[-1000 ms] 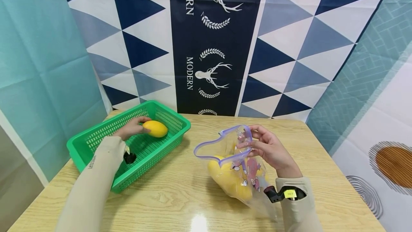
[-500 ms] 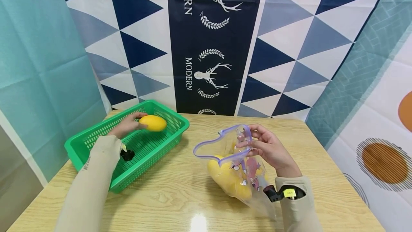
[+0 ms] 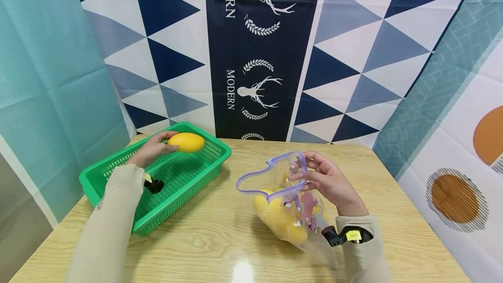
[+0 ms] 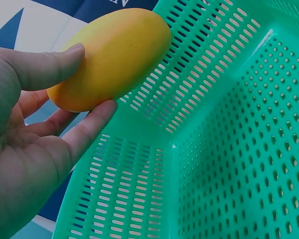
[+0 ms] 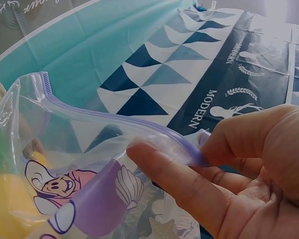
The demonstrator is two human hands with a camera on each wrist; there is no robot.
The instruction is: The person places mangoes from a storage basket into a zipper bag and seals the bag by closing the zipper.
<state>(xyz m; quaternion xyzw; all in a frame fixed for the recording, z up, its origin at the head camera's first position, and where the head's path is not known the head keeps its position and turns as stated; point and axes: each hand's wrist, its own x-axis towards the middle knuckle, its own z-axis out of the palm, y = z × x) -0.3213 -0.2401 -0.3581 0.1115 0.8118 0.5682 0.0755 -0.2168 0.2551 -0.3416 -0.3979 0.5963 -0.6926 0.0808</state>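
Observation:
A yellow mango is gripped at its left end by my left hand, thumb on one side and fingers on the other. The left wrist view shows the mango lifted above the floor of the green basket. My right hand pinches the purple zip edge of a clear zip bag printed with cartoon figures. The bag's mouth gapes toward the left. Inside it lie several yellow mangoes, partly hidden by the print. In the right wrist view, thumb and fingers hold the purple rim.
The green basket stands at the left on the wooden table, its rim raised around it. Patterned cloth hangs behind the table's back edge. Bag and basket stand apart, with tabletop between them.
My left hand has raised the mango from the basket's floor to about the height of its back rim. The right hand and the bag have stayed in place.

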